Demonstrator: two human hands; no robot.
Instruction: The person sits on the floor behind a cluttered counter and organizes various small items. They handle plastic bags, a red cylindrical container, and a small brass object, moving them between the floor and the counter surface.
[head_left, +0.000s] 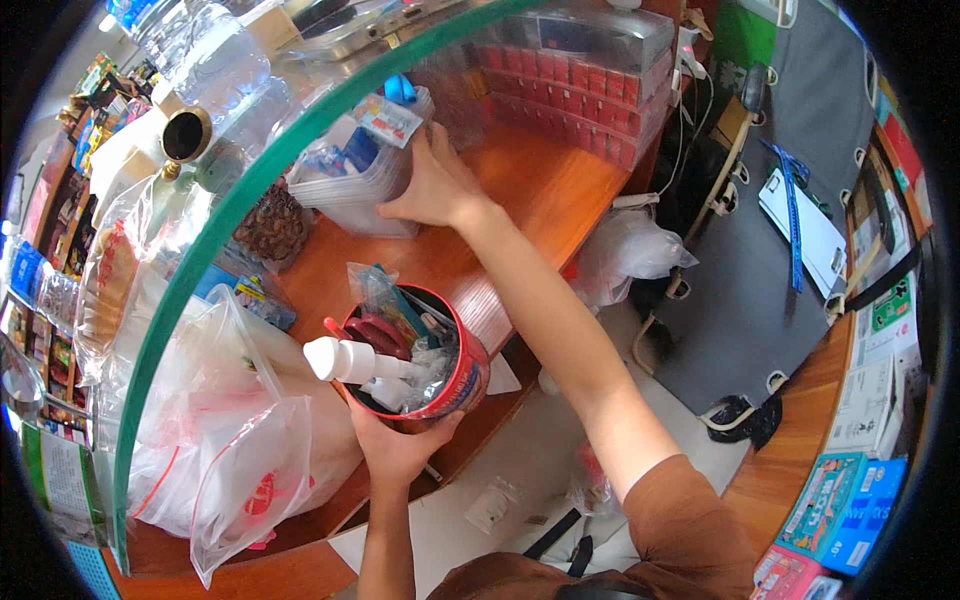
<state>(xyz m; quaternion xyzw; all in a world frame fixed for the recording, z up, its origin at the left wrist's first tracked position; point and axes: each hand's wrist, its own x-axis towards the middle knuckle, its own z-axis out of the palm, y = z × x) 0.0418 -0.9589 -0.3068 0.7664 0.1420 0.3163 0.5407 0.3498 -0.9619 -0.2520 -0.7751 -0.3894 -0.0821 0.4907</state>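
My left hand (397, 442) grips the lower side of a red round tin (476, 375). Inside the tin are a white pump dispenser (352, 361), red-handled scissors (379, 334), a clear plastic packet and other small things. Farther up, my right hand (435, 184) has its fingers spread against the right side of a clear plastic container (352, 199) on the wooden shelf (525, 187). Blue items and a small printed packet (388, 120) lie in the container's top. Whether my right fingertips touch the packet, I cannot tell.
A curved glass edge (225, 217) runs over the shelf. White plastic bags (247, 435) fill the left side, below a jar of dark dried goods (274, 229). Stacked red boxes (570, 82) stand at the back. On the right are a grey folding cot (750, 315) and a clipboard (806, 232).
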